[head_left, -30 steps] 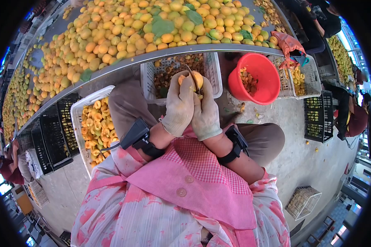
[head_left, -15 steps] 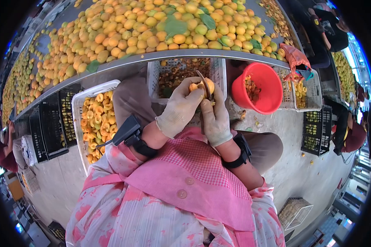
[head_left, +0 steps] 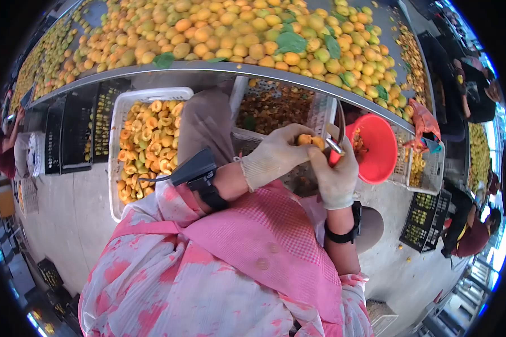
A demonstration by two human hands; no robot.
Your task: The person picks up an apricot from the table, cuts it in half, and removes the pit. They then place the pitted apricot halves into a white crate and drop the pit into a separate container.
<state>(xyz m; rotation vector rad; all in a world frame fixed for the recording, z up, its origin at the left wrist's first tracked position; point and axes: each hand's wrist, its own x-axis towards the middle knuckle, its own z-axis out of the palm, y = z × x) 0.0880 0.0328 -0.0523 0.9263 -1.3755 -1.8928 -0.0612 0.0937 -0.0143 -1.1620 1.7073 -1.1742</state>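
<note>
My left hand, in a pale work glove, pinches a split apricot between thumb and fingertips. Close beside it, my gloved right hand is closed round a knife, its curved blade pointing up and away from me. The fingers cover most of the knife's handle. Both hands are above the floor between my knees, near a white crate of brown scraps and pits. Just beyond my right hand is a red bucket with apricot scraps inside.
A metal-edged table piled with whole apricots and some leaves runs across the front. On the left stands a white crate of apricot halves. Black crates stand on the right. Other people are at both sides.
Both hands have shifted right in view, and my right hand has drawn the knife away from the apricot. The view has turned, so the table and crates appear displaced.
</note>
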